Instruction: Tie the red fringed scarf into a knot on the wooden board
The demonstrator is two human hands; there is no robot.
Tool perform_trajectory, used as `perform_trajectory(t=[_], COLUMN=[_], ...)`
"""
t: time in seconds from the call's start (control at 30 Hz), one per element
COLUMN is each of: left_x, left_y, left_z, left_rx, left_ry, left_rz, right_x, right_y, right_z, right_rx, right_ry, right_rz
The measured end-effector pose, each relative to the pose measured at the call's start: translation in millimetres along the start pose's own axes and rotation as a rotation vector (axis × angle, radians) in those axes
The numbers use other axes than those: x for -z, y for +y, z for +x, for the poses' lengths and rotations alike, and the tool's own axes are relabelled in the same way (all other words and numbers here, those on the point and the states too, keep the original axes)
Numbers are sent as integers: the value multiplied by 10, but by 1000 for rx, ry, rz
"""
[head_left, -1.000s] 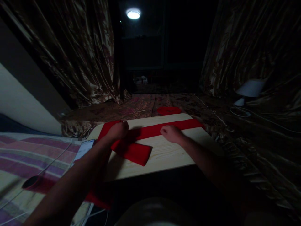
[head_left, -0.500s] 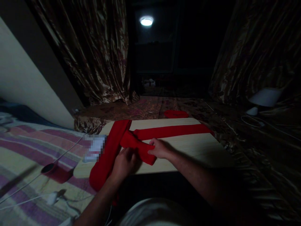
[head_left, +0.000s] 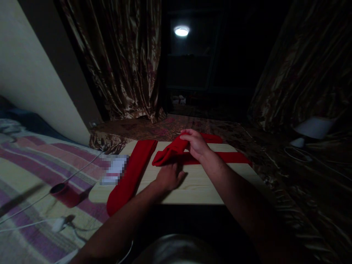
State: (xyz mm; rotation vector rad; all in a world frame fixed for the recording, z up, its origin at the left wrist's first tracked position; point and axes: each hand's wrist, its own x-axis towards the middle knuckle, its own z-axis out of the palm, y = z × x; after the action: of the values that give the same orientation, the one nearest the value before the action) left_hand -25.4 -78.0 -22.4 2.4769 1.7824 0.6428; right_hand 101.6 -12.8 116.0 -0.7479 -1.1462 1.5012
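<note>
My right hand (head_left: 195, 143) is closed on a folded piece of red cloth (head_left: 170, 151), pinching its raised right end between thumb and fingers. The left part of this cloth hangs down to the wooden board, with folded layers showing at its end. Just below it, my left hand (head_left: 169, 178) is low over the board, thumb apart, its fingertips at the cloth's lower edge and partly hidden. Under and to the right of the held cloth runs a flat red strip (head_left: 231, 157). Another long red cloth strip (head_left: 134, 172) lies slanting across the board's left side.
The pale wooden board (head_left: 192, 190) has rounded corners. More red cloth (head_left: 214, 138) lies at its far edge. A blurred white packet (head_left: 115, 170) is on its left. Bedding on the left holds a red cup (head_left: 66, 194) and white cables (head_left: 59, 223). A lamp (head_left: 315, 127) stands right.
My right hand has moved up and away, lifting the red cloth off the left strip and turning it. My left hand has shifted right. The view has tilted slightly.
</note>
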Motion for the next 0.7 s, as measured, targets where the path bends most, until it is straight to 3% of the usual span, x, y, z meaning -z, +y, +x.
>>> perform_trajectory(t=[0.07,0.17,0.3,0.37,0.5,0.7], left_x=[-44,-112,-144,-135,-145,-223], left_y=[-80,-92,54,126,124,-117], left_z=[124,236,374,460,571,487], left_rx=[43,41,4,15,115,182], left_ry=[-46,-6,107,109,32,-127], left_rz=[45,99,168,184,169,134], right_x=[61,207,393,459,584,926], right_y=[-90,-181,-262,-298,-364,-440], right_z=[-29,-74,-108,-100,2,191], right_rx=[13,39,45,50,95,135], right_ry=[4,5,10,9,38,143], right_rz=[7,9,-14,-25,-50,-44])
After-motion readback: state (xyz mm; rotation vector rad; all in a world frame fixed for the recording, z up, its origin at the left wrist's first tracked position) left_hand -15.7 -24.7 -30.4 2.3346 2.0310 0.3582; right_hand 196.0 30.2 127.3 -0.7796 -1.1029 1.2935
